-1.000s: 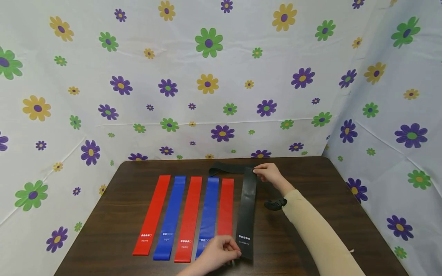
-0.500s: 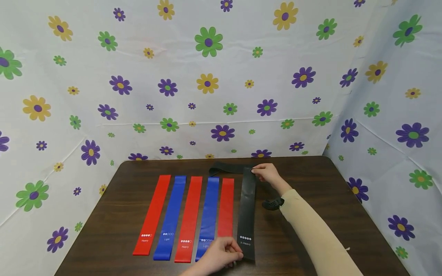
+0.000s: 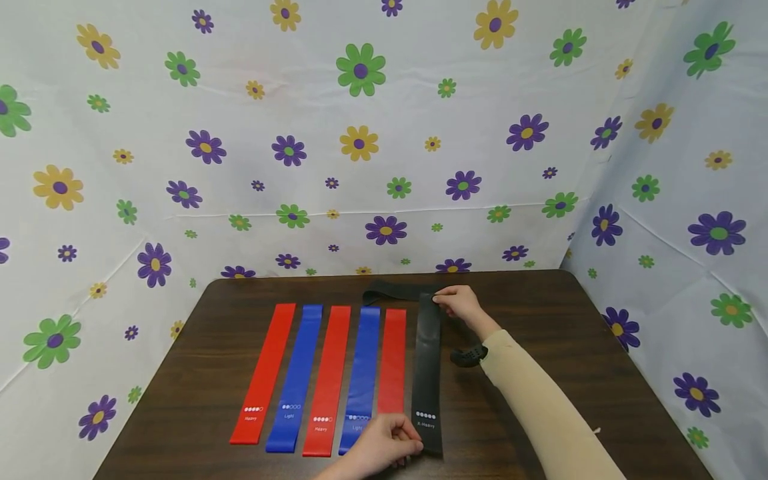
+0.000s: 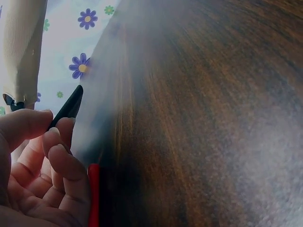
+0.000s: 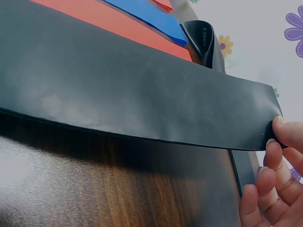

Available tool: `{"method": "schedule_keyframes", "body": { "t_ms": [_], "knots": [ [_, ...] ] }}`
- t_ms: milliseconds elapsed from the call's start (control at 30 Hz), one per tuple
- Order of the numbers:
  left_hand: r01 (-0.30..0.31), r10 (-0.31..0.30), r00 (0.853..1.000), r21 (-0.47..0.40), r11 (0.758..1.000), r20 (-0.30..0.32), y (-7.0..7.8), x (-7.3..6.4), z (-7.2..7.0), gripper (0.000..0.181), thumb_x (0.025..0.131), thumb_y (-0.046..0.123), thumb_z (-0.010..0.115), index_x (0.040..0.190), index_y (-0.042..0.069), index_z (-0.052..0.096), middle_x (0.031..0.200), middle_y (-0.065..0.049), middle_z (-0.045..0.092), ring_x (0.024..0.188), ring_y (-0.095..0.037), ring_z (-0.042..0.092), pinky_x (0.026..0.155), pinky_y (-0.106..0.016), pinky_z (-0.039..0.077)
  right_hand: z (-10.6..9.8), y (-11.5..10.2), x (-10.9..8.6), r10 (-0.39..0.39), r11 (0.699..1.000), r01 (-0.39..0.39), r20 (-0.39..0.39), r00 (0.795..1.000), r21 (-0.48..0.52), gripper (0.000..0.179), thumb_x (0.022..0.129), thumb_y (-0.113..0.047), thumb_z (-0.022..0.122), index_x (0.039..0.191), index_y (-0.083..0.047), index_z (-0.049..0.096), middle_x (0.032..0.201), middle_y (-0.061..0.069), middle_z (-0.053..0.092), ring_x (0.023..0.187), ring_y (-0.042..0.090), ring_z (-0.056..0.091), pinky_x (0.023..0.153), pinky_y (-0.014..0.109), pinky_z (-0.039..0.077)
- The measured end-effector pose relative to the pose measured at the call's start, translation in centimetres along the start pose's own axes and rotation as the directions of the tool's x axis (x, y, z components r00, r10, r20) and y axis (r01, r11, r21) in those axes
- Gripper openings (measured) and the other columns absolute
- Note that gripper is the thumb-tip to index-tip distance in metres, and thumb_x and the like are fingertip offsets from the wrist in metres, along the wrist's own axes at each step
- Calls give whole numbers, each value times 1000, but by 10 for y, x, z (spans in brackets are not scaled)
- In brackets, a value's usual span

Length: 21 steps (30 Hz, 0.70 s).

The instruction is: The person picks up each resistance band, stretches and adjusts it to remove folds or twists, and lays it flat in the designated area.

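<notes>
A black resistance band (image 3: 427, 367) marked X-Heavy stretches lengthwise between both hands, right of a row of flat bands. My left hand (image 3: 387, 441) pinches its near end between thumb and fingers; the left wrist view shows the band's end (image 4: 70, 106) in that pinch. At the far end my right hand (image 3: 461, 303) pinches a corner with thumb and forefinger. In the right wrist view the held band (image 5: 142, 101) spans the picture, its lower edge above the tabletop. Left of it lies a red band (image 3: 393, 360), whose near end is hidden behind my left hand.
Farther left lie a blue band (image 3: 362, 367), a red one (image 3: 331, 373), another blue one (image 3: 300, 380) and an outer red one (image 3: 270, 367). A second black band (image 3: 390, 291) lies crosswise at the back of the wooden table (image 3: 528, 293). Flower-patterned cloth (image 3: 384, 167) rises behind.
The black band has shifted slightly left at its far end, my right hand moving left with it. Its near end has moved slightly toward the near edge. The other bands stay put.
</notes>
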<state>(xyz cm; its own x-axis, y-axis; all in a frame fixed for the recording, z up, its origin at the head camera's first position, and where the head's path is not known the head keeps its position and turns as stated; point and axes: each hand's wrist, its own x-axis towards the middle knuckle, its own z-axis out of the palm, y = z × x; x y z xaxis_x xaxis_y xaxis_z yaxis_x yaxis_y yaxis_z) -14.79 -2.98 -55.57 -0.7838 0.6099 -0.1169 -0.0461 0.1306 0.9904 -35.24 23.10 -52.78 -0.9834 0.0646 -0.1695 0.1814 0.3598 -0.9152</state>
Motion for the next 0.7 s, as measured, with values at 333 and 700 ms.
{"method": "schedule_keyframes", "body": {
  "t_ms": [333, 700],
  "knots": [
    [30, -30, 999, 18, 999, 11, -5, 2, -1, 6, 84, 7, 72, 84, 2, 70, 68, -19, 66, 47, -7, 50, 42, -16, 41, 7, 3, -2, 5, 1000, -5, -29, 1000, -8, 24, 89, -16, 70, 106, 0, 72, 82, 7, 67, 59, 15, 52, 55, 27, 48],
    [63, -63, 998, 18, 998, 17, -5, 4, -1, 7, 83, 10, 73, 81, 4, 70, 62, -7, 64, 45, -7, 50, 40, -17, 42, 12, 4, -5, 7, 999, -9, -51, 999, -36, 25, 88, -18, 71, 107, -2, 73, 86, 8, 69, 63, 18, 57, 57, 28, 50]
  ]
}}
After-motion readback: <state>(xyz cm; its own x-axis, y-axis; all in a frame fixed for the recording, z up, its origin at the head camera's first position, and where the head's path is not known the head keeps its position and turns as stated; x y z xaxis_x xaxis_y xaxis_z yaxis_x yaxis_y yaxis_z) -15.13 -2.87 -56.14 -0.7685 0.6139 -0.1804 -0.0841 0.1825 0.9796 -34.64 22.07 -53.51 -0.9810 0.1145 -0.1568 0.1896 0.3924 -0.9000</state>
